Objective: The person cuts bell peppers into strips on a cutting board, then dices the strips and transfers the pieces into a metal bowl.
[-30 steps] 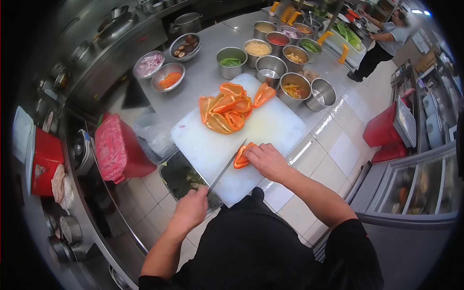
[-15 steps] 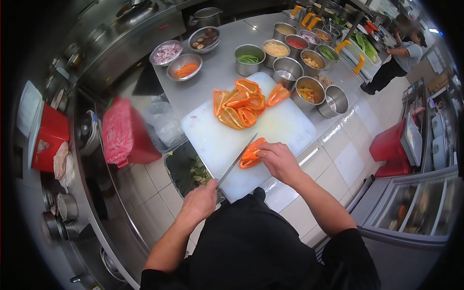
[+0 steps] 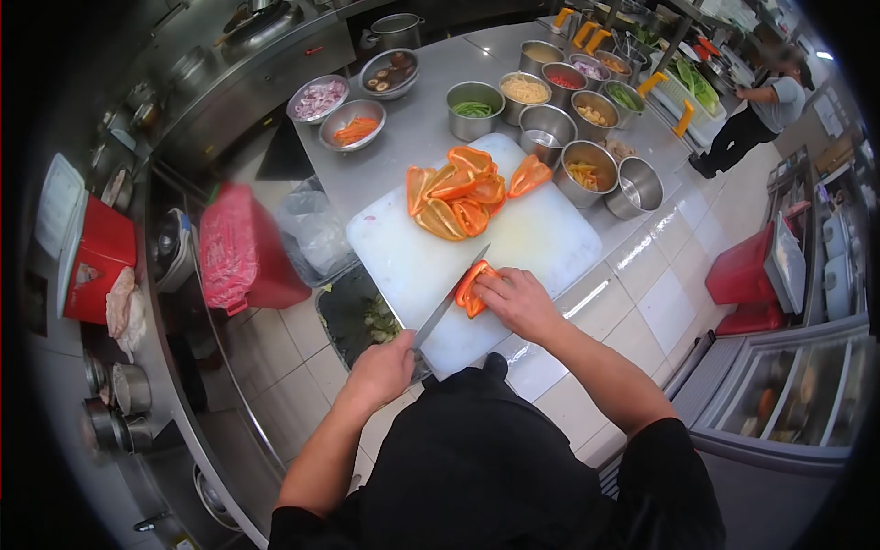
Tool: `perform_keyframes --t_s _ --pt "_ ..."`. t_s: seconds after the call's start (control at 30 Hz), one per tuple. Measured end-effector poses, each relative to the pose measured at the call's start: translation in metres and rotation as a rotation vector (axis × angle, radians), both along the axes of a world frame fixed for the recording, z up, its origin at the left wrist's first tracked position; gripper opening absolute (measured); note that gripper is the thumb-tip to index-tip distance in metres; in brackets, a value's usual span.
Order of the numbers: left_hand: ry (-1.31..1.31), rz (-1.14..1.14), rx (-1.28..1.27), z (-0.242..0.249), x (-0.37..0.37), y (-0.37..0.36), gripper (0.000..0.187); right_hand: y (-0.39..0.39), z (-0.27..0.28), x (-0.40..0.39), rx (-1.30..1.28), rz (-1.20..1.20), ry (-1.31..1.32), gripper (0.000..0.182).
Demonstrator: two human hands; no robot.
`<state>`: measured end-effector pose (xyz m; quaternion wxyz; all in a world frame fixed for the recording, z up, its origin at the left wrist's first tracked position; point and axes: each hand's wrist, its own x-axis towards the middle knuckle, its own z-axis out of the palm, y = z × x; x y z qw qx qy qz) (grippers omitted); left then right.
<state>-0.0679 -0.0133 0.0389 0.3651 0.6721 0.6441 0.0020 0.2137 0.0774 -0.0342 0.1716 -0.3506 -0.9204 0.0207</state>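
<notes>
My left hand [image 3: 383, 368] is wrapped round the handle of a kitchen knife [image 3: 438, 314], whose blade slants away over the white cutting board [image 3: 385, 240]. The blade lies along the left side of an orange bell pepper piece [image 3: 470, 291]; whether it touches is hard to tell. My right hand [image 3: 515, 298] grips that piece from the right, fingers closed on it, its hollow inner side now showing. Farther up the board lies a heap of orange bell pepper pieces [image 3: 456, 191], with one piece [image 3: 529, 176] apart on the right.
Steel pots [image 3: 476, 110] with cut vegetables stand behind the board. Bowls of sliced onion [image 3: 317, 99], carrot strips [image 3: 353, 126] and mushrooms [image 3: 390, 73] sit at the back left. A dark bin [image 3: 353, 335] with scraps is below left. Another person [image 3: 770, 105] stands far right.
My right hand has turned the pepper piece, so its inner side shows more. The knife stays beside it, with my left hand nearly in place.
</notes>
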Motion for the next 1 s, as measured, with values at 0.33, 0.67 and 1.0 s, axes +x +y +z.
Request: perform_keyframes --t_s 0.33,0.67,1.0 --pt "0.120 0.018 0.025 0.004 0.001 0.000 0.032 -0.005 0.003 0.008 -0.042 0.020 0.284 0.041" --pt "0.131 0.050 -0.007 0.012 -0.007 -0.009 0.026 0.016 0.014 0.030 0.108 -0.450 0.183 0.041" --pt "0.071 0.061 -0.007 0.006 -0.013 -0.028 0.029 0.004 0.011 -0.012 -0.081 -0.018 0.038 0.028"
